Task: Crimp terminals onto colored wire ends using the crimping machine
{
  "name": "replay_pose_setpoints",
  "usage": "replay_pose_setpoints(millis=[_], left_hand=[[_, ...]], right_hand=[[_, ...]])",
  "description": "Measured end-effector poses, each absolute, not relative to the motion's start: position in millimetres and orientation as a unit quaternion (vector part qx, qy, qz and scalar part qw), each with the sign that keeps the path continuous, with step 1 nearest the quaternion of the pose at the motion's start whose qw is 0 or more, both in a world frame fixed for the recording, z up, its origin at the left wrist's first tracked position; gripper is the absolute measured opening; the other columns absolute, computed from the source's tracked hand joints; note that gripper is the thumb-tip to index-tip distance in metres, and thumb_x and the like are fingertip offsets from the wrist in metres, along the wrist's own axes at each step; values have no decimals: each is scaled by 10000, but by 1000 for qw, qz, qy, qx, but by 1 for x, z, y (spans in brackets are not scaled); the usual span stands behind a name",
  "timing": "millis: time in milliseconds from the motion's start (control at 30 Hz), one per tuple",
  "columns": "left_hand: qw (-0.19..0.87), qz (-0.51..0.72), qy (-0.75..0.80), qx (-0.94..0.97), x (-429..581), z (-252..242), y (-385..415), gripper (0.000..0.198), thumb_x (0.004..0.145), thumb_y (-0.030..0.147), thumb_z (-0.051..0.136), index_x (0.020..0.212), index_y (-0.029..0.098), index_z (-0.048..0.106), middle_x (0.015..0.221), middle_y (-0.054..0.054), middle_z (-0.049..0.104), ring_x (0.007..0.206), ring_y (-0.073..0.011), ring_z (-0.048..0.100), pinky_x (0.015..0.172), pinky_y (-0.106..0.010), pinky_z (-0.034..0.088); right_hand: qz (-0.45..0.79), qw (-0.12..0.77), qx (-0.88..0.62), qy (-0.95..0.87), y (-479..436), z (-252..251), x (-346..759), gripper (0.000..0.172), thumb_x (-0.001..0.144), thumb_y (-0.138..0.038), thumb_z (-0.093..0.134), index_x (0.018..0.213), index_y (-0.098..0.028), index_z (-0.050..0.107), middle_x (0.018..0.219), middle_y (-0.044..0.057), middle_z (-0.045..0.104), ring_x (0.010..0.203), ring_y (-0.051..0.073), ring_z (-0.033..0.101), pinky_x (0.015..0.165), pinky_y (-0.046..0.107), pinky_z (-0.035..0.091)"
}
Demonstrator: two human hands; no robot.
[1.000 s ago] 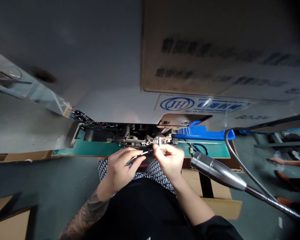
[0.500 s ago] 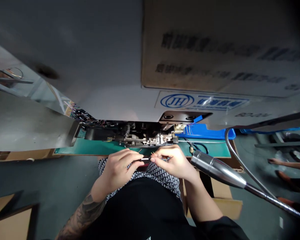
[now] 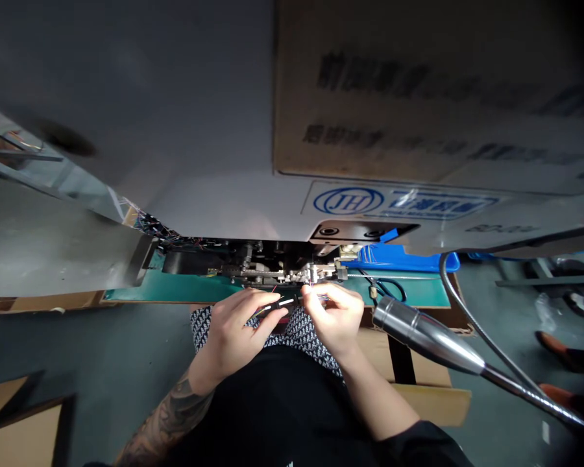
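Left hand (image 3: pixel 236 334) fingers clenched on wire (image 3: pixel 275 305); right hand (image 3: pixel 333 319) fingers pinching thin wire ends (image 3: pixel 318 297), just moved nearer metal machine (image 3: pixel 267 272).

- Dim grey light over most of the frame, near black in the corner above and right of the chrome lamp head (image 3: pixel 425 334)
- Hard white glare along that lamp head
- Warmer, brighter light on the left hand (image 3: pixel 238 340) and right hand (image 3: pixel 331 318), just left of it
- Blurred print on the cardboard sheet (image 3: pixel 418 104) above it
- Curved, stretched distortion toward the edges
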State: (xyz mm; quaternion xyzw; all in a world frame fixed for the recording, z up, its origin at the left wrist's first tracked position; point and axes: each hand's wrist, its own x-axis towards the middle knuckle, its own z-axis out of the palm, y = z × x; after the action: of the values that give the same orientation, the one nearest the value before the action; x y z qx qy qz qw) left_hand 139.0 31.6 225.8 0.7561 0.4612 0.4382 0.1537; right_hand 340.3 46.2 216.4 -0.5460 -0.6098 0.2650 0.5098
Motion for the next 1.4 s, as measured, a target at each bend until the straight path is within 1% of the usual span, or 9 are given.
replay_pose_setpoints(millis=[167, 333, 500, 633, 800, 933, 1033, 1267, 1400], left_hand=[[153, 444, 464, 751, 140, 224, 32, 165, 956, 149, 838, 1092, 191, 754, 924, -34, 829, 800, -169, 789, 764, -312, 679], [163, 440, 473, 745, 139, 226, 30, 158, 956, 153, 835, 1087, 196, 757, 918, -34, 822, 817, -176, 795, 775, -321, 684], [165, 457, 474, 734, 137, 231, 25, 166, 942, 136, 844, 1078, 188, 764, 931, -25, 811, 833, -159, 781, 795, -306, 670], [167, 471, 465, 731, 137, 233, 23, 197, 931, 112, 851, 1092, 182, 763, 941, -23, 809, 821, -142, 767, 765, -280, 656], [154, 487, 447, 734, 137, 237, 21, 236, 910, 78, 863, 1092, 189, 760, 964, -23, 823, 832, -146, 772, 766, -290, 660], [139, 497, 429, 742, 136, 241, 19, 248, 900, 59, 867, 1085, 191, 769, 985, -28, 835, 827, -148, 775, 759, -304, 664], [115, 501, 424, 745, 136, 242, 18, 238, 897, 72, 875, 1068, 203, 773, 985, -25, 842, 828, -159, 785, 758, -325, 674], [104, 508, 412, 749, 137, 240, 16, 271, 867, 44, 888, 1067, 189, 779, 1007, -30, 846, 838, -159, 795, 770, -325, 676], [95, 503, 416, 751, 137, 242, 16, 269, 867, 47, 885, 1070, 186, 775, 997, -34, 842, 841, -162, 794, 785, -321, 670]], right_hand=[[356, 479, -578, -557, 45, 219, 340, 291, 990, -376, 772, 755, -205, 788, 568, -7, 642, 465, 150, 536, 446, 310, 425], [382, 517, -554, -530, 43, 219, 336, 285, 965, -374, 796, 730, -213, 792, 574, 11, 688, 469, 159, 584, 446, 294, 466], [587, 526, -492, -370, 43, 216, 330, 284, 918, -444, 817, 770, -202, 814, 576, 5, 714, 375, 114, 519, 343, 227, 403], [635, 520, -471, -323, 45, 214, 327, 310, 869, -465, 834, 737, -189, 783, 554, -2, 693, 359, 101, 489, 338, 218, 412], [538, 528, -491, -436, 37, 216, 330, 283, 978, -436, 779, 815, -209, 823, 576, 1, 708, 392, 136, 569, 388, 259, 503], [330, 580, -439, -602, 29, 214, 336, 276, 1018, -217, 706, 771, -257, 821, 653, 19, 769, 594, 200, 741, 613, 335, 650], [239, 602, -379, -661, 28, 208, 341, 188, 997, -162, 707, 999, -280, 854, 781, 33, 832, 666, 228, 797, 634, 351, 665], [188, 595, -333, -707, 32, 201, 347, 350, 1008, -133, 678, 1300, -284, 795, 931, 64, 878, 659, 231, 819, 614, 355, 675], [191, 597, -336, -704, 32, 202, 346, 335, 1002, -137, 680, 1273, -285, 812, 913, 61, 878, 699, 240, 830, 635, 355, 680]])
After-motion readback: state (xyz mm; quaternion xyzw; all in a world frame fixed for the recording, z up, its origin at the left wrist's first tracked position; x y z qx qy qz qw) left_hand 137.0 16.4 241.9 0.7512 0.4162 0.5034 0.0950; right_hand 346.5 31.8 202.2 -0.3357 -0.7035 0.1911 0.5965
